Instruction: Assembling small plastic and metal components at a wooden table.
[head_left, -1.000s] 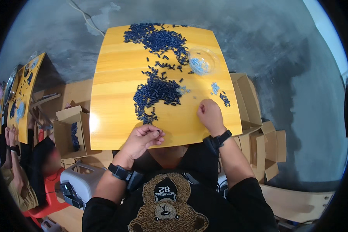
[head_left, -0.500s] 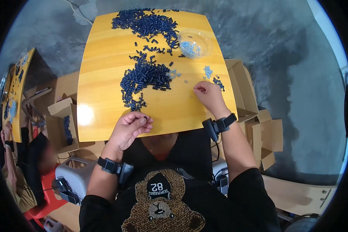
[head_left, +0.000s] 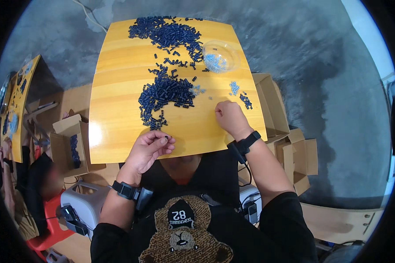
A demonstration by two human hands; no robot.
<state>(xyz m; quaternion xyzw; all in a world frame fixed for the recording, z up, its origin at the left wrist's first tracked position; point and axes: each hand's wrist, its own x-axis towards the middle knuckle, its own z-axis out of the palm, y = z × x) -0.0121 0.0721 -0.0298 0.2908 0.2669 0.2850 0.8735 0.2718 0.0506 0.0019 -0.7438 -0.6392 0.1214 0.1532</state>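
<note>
Over table [head_left: 118,87], left hand [head_left: 147,149] pinching dark piece [head_left: 166,138] — right hand [head_left: 231,117] curled, grip unclear, lettered shirt [head_left: 202,232]

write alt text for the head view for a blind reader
A person's left hand pinches a small dark piece over a yellow table; the right hand is curled. Beyond lie heaped dark cylinders and a clear bowl of pale bits.

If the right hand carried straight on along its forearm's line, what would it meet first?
The right hand would probably meet the lone pale piece first, though its height above the table is unclear, so it might pass over.
</note>
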